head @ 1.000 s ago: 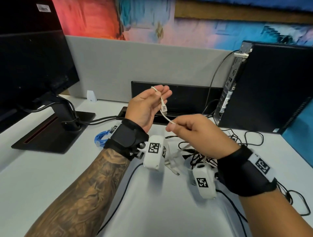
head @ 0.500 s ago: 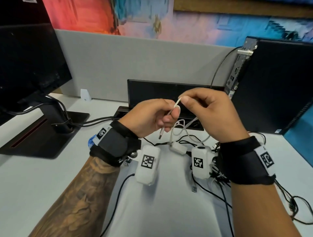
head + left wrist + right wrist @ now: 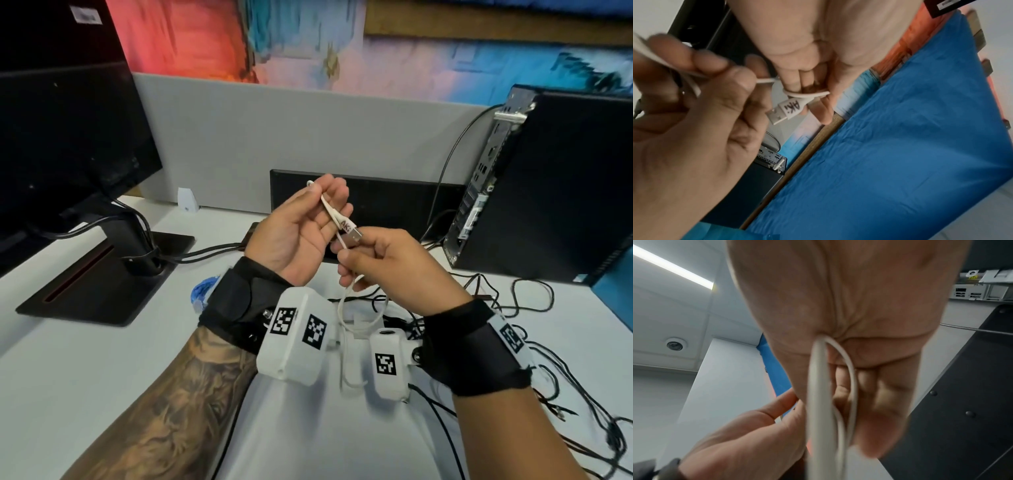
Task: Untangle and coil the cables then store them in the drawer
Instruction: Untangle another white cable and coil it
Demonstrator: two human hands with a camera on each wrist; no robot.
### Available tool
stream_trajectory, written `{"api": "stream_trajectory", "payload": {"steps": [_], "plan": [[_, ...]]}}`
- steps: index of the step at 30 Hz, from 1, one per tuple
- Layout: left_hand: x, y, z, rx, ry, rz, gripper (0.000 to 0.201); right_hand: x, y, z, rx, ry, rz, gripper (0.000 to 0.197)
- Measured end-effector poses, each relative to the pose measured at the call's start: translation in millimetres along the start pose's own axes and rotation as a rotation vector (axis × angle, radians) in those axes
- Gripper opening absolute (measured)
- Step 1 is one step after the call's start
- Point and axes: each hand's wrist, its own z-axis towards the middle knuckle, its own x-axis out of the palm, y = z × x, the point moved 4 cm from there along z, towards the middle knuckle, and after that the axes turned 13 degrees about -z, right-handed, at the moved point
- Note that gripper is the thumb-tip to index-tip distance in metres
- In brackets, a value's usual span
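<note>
Left hand (image 3: 301, 233) pinching thin white USB cable (image 3: 791, 107); right hand (image 3: 387, 270) gripping slack. Wind even loops around fingers, keeping tension.

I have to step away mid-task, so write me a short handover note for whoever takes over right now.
Left hand: palm up, white cable looped over its fingers, USB plug hanging free.
Right hand: pinches the same cable just below the plug; the rest hangs in a loop towards the desk.
Done: coiling of the white cable has just begun.
Left: finish this coil, untangle and coil the black cables on the desk at right, store everything. No drawer in view.
</note>
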Motion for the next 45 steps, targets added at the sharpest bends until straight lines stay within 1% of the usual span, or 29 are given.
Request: {"api": "stream_trajectory", "payload": {"steps": [5,7,9,11,12,15,16,17,18,19,21,22,24,26,27,28,29,31,32,33,34,35,36,38,39,40,41,42,45], "plan": [[2.3,4.0,-2.5,0.050,-0.011,-0.023,0.021,-0.1,-3.8,-1.8,0.053,0.089,-0.028,0.009],[3.1,2.3,-2.9,0.104,-0.002,0.025,0.021,1.4,-2.6,-2.7,0.051,0.116,-0.061,0.008],[3.6,-0.3,-3.1,0.168,0.004,0.111,0.020,1.3,-2.3,-3.1,0.062,0.135,-0.021,0.008],[3.0,-1.5,-4.2,0.238,0.006,0.230,0.019,-0.6,-2.4,-4.8,0.094,0.150,0.016,0.011],[1.9,-3.3,-4.1,0.297,0.012,0.319,0.019,-2.2,-1.1,-6.5,0.099,0.143,-0.018,0.010],[-4.0,-17.0,-2.9,0.510,0.048,0.680,0.019,-11.2,-2.1,-12.4,0.108,0.099,-0.185,0.003],[-5.8,-23.1,-1.8,0.545,0.055,0.812,0.019,-16.3,-1.6,-14.4,0.106,0.073,-0.218,0.004],[-8.6,-28.2,-0.1,0.541,0.063,0.940,0.019,-23.2,-1.0,-15.9,0.095,0.023,-0.244,0.006],[-10.0,-31.9,0.8,0.502,0.076,1.058,0.019,-31.4,0.4,-16.5,0.077,-0.051,-0.254,0.009],[-11.7,-33.1,0.8,0.441,0.095,1.155,0.019,-40.0,1.8,-16.4,0.053,-0.137,-0.235,0.010],[-15.6,-30.7,0.1,0.295,0.143,1.327,0.019,-58.5,2.1,-17.2,0.018,-0.331,-0.117,0.010],[-18.1,-28.2,-0.3,0.216,0.162,1.436,0.021,-68.7,-0.6,-18.8,0.024,-0.447,-0.035,0.010],[-27.0,-25.7,-0.9,0.067,0.176,1.619,0.033,-92.4,-12.0,-27.0,0.094,-0.672,0.067,0.010],[-31.8,-28.5,-1.2,0.010,0.164,1.638,0.042,-111.4,-24.1,-37.7,0.187,-0.804,0.037,0.013],[-32.1,-31.5,-0.8,0.019,0.154,1.612,0.043,-116.7,-30.7,-41.4,0.228,-0.825,-0.017,0.015],[-30.0,-34.3,-0.9,0.035,0.142,1.576,0.042,-118.7,-37.8,-42.6,0.274,-0.813,-0.085,0.016],[-27.6,-36.0,-0.4,0.062,0.136,1.536,0.041,-117.7,-45.7,-41.2,0.330,-0.770,-0.168,0.016],[-20.1,-35.4,-0.3,0.102,0.170,1.448,0.042,-107.7,-51.7,-35.7,0.411,-0.624,-0.417,0.014],[-15.6,-31.9,-1.4,0.105,0.196,1.408,0.042,-101.7,-48.8,-32.6,0.383,-0.573,-0.520,0.015],[-13.0,-28.0,-2.5,0.102,0.215,1.379,0.043,-96.1,-41.4,-28.9,0.311,-0.555,-0.550,0.016],[-10.2,-23.6,-4.0,0.098,0.237,1.364,0.044,-88.7,-31.6,-25.3,0.220,-0.541,-0.512,0.020],[-8.0,-19.0,-5.2,0.093,0.256,1.356,0.044,-78.2,-19.4,-22.1,0.133,-0.499,-0.407,0.026],[-6.2,-14.6,-6.1,0.094,0.271,1.348,0.043,-64.1,-7.9,-18.4,0.075,-0.417,-0.248,0.032],[-3.0,-8.6,-7.4,0.115,0.289,1.328,0.043,-35.1,5.5,-11.0,0.061,-0.246,0.096,0.043],[-2.0,-6.9,-7.6,0.130,0.292,1.327,0.042,-26.7,6.0,-8.0,0.078,-0.219,0.233,0.046],[-1.2,-6.4,-7.7,0.146,0.297,1.336,0.041,-23.9,5.1,-6.4,0.094,-0.232,0.325,0.044],[-1.3,-6.9,-7.7,0.166,0.299,1.351,0.041,-26.0,4.0,-6.1,0.103,-0.270,0.362,0.037],[-0.8,-8.2,-8.1,0.187,0.297,1.370,0.041,-31.2,2.0,-7.0,0.106,-0.310,0.337,0.030],[0.3,-17.9,-8.7,0.224,0.255,1.372,0.041,-52.0,1.7,-15.6,0.071,-0.407,0.080,0.003]]}}
